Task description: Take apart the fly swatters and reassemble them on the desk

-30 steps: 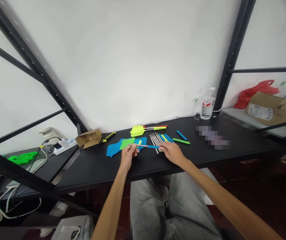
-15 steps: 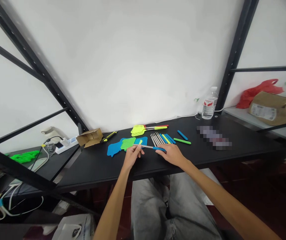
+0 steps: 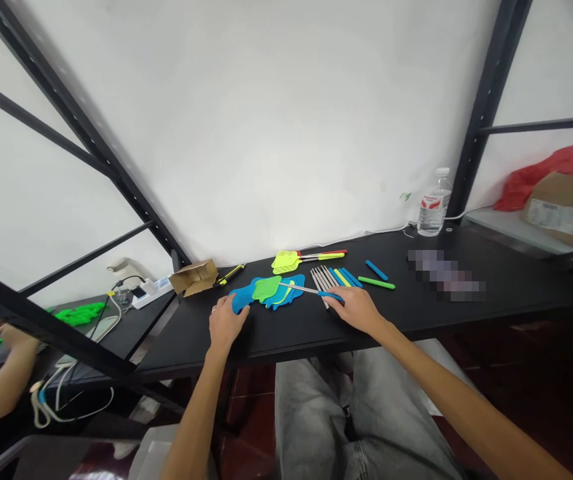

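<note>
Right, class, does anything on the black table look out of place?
Yes: a blue grip and a green grip lie askew, apart from the neat row of grips. A pixelated patch farther right hides what lies there.

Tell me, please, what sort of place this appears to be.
Probably a small workroom: a black table stands by a dark metal frame, slim rods and coloured handles lie side by side, and another person's arm shows at left.

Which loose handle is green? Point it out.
The green handle, lying in front of the lone blue handle at the right; the other loose handles are blue or yellow.
</note>
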`<state>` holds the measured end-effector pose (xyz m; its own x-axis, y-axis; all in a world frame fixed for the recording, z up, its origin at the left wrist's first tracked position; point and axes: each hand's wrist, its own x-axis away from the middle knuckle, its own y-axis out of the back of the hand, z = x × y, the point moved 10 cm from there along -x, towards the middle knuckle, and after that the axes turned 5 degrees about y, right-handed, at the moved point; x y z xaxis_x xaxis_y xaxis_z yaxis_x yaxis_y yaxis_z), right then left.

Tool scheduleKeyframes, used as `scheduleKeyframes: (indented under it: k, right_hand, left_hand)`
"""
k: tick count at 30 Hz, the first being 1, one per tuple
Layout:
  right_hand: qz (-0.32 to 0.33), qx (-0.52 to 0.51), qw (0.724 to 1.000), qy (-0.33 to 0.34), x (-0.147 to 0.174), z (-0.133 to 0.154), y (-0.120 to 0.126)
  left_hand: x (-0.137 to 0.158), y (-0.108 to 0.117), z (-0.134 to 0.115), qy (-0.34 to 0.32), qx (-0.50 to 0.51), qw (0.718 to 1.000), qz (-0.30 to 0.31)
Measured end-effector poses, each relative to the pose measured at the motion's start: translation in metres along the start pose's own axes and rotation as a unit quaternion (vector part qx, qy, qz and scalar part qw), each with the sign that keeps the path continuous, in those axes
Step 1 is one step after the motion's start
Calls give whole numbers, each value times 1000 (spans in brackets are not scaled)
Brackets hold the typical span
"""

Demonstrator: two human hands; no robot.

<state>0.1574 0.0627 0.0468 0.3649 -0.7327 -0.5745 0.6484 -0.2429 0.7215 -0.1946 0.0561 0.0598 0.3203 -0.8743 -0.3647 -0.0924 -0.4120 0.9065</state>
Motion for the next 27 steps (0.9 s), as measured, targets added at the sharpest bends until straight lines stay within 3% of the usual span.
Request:
scheduleKeyframes:
  k: [3, 11, 23, 27]
  right_hand:
    - [0, 0, 1000, -7, 0, 0, 1]
    - [12, 3, 1000, -13, 0, 2, 4]
    - [-14, -2, 1000, -14, 0, -4, 1]
    - [-17, -5, 1000, -12, 0, -4, 3]
  left_hand:
    - [-6, -17, 3, 17, -50, 997, 54]
    - [-16, -34, -5, 25, -60, 993, 96]
    - [-15, -26, -7, 29, -90, 992, 86]
    - [-14, -13, -1, 64, -77, 993, 64]
